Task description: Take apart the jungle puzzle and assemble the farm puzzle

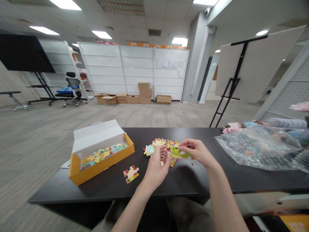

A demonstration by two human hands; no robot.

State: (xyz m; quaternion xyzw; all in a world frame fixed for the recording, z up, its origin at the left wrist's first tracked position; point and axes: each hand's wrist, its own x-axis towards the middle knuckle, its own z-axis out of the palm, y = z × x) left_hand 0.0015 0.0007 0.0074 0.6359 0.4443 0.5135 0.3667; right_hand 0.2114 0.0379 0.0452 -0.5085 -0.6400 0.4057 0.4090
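Observation:
My right hand pinches a green puzzle piece between thumb and fingertips, above the joined green pieces. My left hand hovers at the left of these, its fingers curved and thumb apart, with no piece plainly gripped. Behind and partly under it lies a heap of colourful puzzle pieces. One loose puzzle piece, beige with brown and green, rests on the table left of my left hand. Farther left, an open yellow box holds many more pieces; its white lid is raised.
The dark table carries crumpled clear plastic packaging on the right, beside pink flowers. Beyond the table stand a black easel, cardboard boxes, an office chair and white shelving.

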